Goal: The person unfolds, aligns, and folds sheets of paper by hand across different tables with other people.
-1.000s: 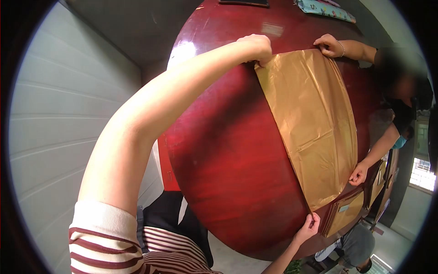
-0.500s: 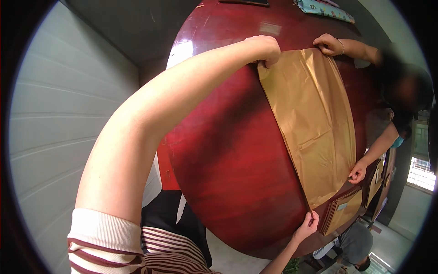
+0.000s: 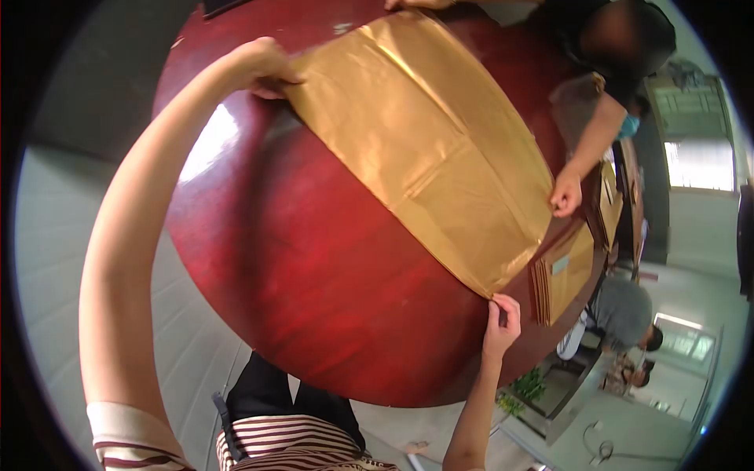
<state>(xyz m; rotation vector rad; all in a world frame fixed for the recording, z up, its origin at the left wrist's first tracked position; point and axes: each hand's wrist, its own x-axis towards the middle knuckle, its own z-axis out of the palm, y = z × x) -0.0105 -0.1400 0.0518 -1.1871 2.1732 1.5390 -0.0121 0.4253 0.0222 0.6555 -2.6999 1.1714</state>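
Note:
A large gold sheet (image 3: pixel 424 133) with creases lies stretched over the red round table (image 3: pixel 298 275). At its upper left corner my left hand (image 3: pixel 271 67) pinches the edge. My right hand (image 3: pixel 503 318) grips the bottom corner between thumb and fingers. Across the table, a co-worker's hand (image 3: pixel 567 192) is at the sheet's right edge, and the co-worker's other hand (image 3: pixel 412 4) is at its top edge, partly cut off by the frame.
Right of my right hand, a stack of folded gold pieces (image 3: pixel 569 275) lies near the table edge, with more folded pieces (image 3: pixel 611 204) beyond. Another person in grey (image 3: pixel 624 310) is at the lower right, near a green plant (image 3: pixel 528 385).
The view has turned and shifted, so the table and sheet appear rotated and farther left. Both my hands still hold the same corners of the sheet.

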